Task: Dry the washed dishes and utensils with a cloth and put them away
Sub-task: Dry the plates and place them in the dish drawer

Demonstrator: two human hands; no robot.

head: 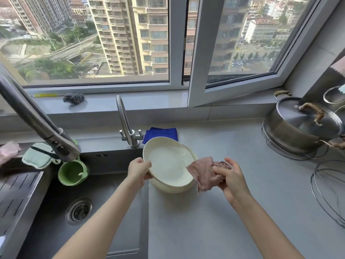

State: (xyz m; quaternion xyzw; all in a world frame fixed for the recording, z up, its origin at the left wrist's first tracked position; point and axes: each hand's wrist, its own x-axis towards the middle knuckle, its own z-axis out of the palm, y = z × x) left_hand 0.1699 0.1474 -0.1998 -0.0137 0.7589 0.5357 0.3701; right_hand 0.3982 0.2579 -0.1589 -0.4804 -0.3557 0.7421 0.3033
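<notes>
White plate (169, 161) pinched at rim by left hand (139, 170) fingers; pink cloth (204, 171) gripped by right hand (230, 179) fingers, above the table (233, 212).

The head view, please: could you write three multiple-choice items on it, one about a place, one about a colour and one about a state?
1. Where does the blue cloth lie?
A. In the sink.
B. On the counter, behind the plate.
C. On the windowsill.

2. What colour is the drying cloth in the right hand?
A. Yellow.
B. Pink.
C. White.

3. How is the steel pot?
A. Lidded.
B. Uncovered.
C. Overturned.

Key:
1 B: it lies flat on the counter by the small tap.
2 B: the bunched drying cloth at the plate's rim is pink.
3 A: its lid sits on top.
</notes>
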